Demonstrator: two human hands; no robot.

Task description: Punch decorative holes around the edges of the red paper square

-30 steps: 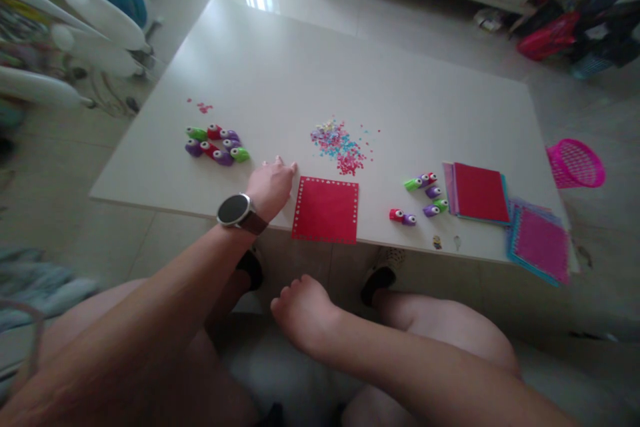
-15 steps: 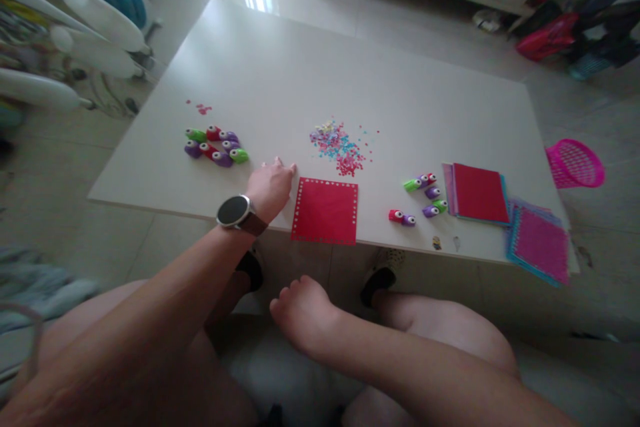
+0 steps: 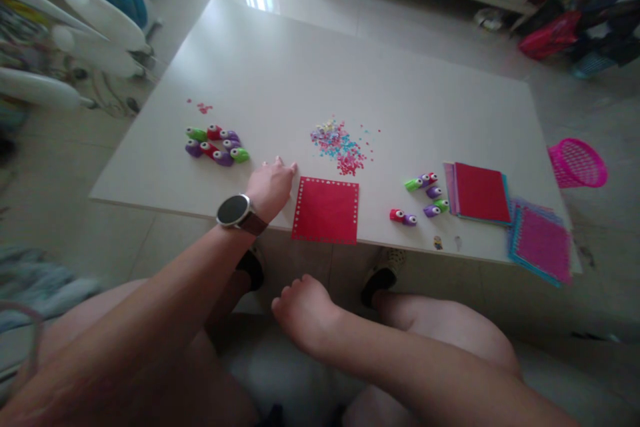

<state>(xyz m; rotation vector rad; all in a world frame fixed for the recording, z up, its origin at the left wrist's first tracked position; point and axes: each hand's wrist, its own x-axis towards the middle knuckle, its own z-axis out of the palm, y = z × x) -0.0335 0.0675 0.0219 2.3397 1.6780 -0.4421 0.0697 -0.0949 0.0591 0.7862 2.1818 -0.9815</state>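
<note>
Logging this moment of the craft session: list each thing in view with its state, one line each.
left hand: empty, resting on table beside red sheet
right hand: empty, loosely closed, below table edge
red sheet: flat, edges punched
confetti: loose pile
left punches: clustered, untouched
right punches: scattered
paper stacks: piled flat
pink basket: on floor

- Wearing a round, dark-faced watch (image 3: 233, 209) on a brown strap at the left wrist.
- Showing bare forearms, no sleeves.
- Wearing dark shoes (image 3: 379, 276).

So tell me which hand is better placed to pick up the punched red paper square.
Left hand: it rests on the table beside the red paper square. The right hand is below the table edge.
</note>
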